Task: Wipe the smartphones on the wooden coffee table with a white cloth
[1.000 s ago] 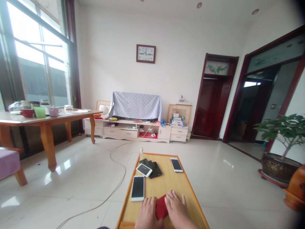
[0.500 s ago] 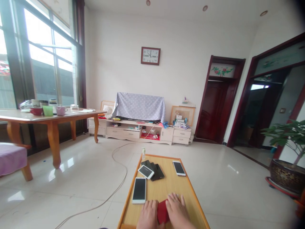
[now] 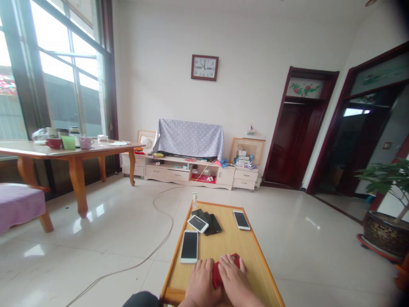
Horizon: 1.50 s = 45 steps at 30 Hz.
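Low light-wood rectangular table (image 3: 249, 264): near end holds a flat dark-red case-like object (image 3: 217, 273), pressed beneath both hands. Left hand (image 3: 200, 285) and right hand (image 3: 232, 279) lie palm-down, fingers extended flat, gripping nothing. Just beyond: white-framed smartphone (image 3: 189, 246); overlapping pile of dark phones (image 3: 207, 220); separate white phone (image 3: 241, 220) toward right edge.

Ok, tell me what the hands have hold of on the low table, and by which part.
Both hands press flat on a red cloth: the left hand covers its left side, the right hand its right. Neither visibly grips or lifts it.
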Available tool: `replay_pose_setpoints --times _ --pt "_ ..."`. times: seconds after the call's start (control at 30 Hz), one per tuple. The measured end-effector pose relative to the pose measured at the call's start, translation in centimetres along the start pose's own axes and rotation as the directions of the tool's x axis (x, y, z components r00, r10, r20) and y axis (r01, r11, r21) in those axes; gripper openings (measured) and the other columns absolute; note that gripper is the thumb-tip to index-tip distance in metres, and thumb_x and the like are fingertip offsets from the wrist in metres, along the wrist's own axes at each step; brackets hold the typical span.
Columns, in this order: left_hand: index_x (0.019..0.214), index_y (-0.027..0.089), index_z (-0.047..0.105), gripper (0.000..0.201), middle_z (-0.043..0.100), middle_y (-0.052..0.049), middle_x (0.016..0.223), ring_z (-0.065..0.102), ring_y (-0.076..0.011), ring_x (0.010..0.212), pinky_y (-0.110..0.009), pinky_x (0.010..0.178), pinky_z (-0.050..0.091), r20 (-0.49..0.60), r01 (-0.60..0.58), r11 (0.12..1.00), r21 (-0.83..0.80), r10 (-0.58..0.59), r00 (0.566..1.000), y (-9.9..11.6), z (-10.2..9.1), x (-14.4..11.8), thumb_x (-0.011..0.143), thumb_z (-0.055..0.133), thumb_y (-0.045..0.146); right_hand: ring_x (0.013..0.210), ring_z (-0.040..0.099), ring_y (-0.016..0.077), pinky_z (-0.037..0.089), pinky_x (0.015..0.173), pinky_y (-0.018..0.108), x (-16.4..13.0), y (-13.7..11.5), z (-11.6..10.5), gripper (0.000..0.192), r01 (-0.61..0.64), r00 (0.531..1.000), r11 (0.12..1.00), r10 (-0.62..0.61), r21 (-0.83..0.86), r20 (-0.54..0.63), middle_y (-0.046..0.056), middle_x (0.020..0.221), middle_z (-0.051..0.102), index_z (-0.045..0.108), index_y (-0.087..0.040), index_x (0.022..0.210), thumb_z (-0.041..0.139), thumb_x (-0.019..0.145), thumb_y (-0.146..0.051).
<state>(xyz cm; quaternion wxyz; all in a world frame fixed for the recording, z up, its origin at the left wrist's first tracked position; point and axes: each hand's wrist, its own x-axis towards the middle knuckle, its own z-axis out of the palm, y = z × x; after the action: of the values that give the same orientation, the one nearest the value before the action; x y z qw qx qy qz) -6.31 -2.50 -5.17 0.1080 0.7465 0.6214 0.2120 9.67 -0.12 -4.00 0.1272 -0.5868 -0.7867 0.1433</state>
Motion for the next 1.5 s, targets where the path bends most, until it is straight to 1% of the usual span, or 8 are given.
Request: replay_pose_setpoints --times 0.13,0.23,0.4,0.5,0.73,0.97,1.3,1.5 --pt "0.126 0.024 0.053 0.048 0.059 -0.009 0.125 0.048 -0.0273 0.116 -0.039 0.107 0.028 0.059 0.01 1.0 0.001 -0.01 0.998 -0.2 -0.3 -0.2 0.081 0.051 0.04 0.144 0.035 0.027 0.011 0.123 0.059 -2.1 -2.9 1.4 0.054 0.138 0.989 0.989 -0.141 0.059 0.041 0.0 0.151 0.044 0.043 -0.035 0.149 0.017 0.104 -0.049" --pt "0.124 0.024 0.053 0.049 0.059 -0.009 0.124 0.047 -0.0284 0.118 -0.041 0.107 0.029 0.077 0.048 0.999 0.0 -0.048 0.996 0.0 -0.8 -0.3 0.077 0.054 0.039 0.144 0.036 0.0292 0.012 0.122 0.062 -3.4 -1.2 1.4 0.052 0.179 0.98 0.982 -0.184 0.064 0.078 -0.003 0.151 0.042 0.043 -0.04 0.147 0.022 0.103 -0.054" --pt "0.106 0.025 0.058 0.039 0.061 -0.008 0.111 0.05 -0.0289 0.109 -0.041 0.1 0.034 0.064 0.038 0.999 0.021 -0.039 0.997 0.8 -1.5 -0.5 0.07 0.059 0.039 0.147 0.03 0.0278 0.008 0.121 0.063 -3.2 4.5 -0.6 0.055 -0.038 0.999 0.999 0.038 -0.032 -0.007 -0.001 0.154 0.038 0.045 -0.034 0.147 0.017 0.103 -0.051" --pt "0.105 0.024 0.059 0.04 0.061 -0.008 0.109 0.05 -0.0289 0.107 -0.042 0.1 0.034 0.053 0.025 1.0 0.009 -0.025 0.998 0.6 -1.4 -0.4 0.067 0.062 0.038 0.147 0.03 0.0288 0.011 0.121 0.062 -2.6 4.5 -0.8 0.057 -0.11 0.994 0.991 0.108 -0.078 -0.028 0.002 0.153 0.04 0.049 -0.031 0.146 0.018 0.102 -0.049" --pt "0.106 0.025 0.058 0.036 0.06 -0.008 0.114 0.05 -0.0281 0.109 -0.042 0.101 0.034 0.094 0.006 1.0 0.001 -0.006 0.996 -0.1 -1.0 -0.2 0.072 0.058 0.038 0.143 0.037 0.0282 0.011 0.123 0.06 -3.0 0.2 2.1 0.053 0.2 0.974 0.98 -0.201 0.019 0.102 -0.001 0.15 0.045 0.049 -0.037 0.145 0.023 0.102 -0.051" --pt "0.103 0.025 0.058 0.041 0.061 -0.006 0.109 0.051 -0.0278 0.106 -0.041 0.099 0.035 0.049 0.001 1.0 0.004 -0.001 0.999 0.1 -0.7 -0.1 0.064 0.063 0.036 0.146 0.033 0.0262 0.005 0.122 0.06 1.0 5.6 -0.8 0.062 -0.128 0.992 0.989 0.128 -0.08 -0.007 0.005 0.153 0.042 0.05 -0.024 0.146 0.012 0.102 -0.045" --pt "0.118 0.025 0.056 0.037 0.06 -0.008 0.118 0.05 -0.0267 0.109 -0.04 0.102 0.033 0.046 -0.03 0.999 0.028 0.029 0.999 0.0 -0.1 0.2 0.084 0.05 0.037 0.146 0.034 0.0212 0.011 0.124 0.048 -1.3 -2.7 1.8 0.055 0.105 0.994 0.994 -0.105 -0.004 0.005 0.004 0.152 0.045 0.045 -0.027 0.149 0.016 0.103 -0.035" --pt "0.119 0.023 0.054 0.04 0.062 -0.008 0.114 0.05 -0.0265 0.11 -0.038 0.1 0.033 0.096 -0.033 0.998 0.049 0.028 0.995 0.6 -0.2 0.8 0.08 0.055 0.034 0.147 0.031 0.0221 0.001 0.124 0.051 -4.8 -0.5 1.2 0.055 0.118 0.993 0.993 -0.118 0.022 -0.008 0.004 0.155 0.042 0.043 -0.024 0.15 0.017 0.104 -0.039"
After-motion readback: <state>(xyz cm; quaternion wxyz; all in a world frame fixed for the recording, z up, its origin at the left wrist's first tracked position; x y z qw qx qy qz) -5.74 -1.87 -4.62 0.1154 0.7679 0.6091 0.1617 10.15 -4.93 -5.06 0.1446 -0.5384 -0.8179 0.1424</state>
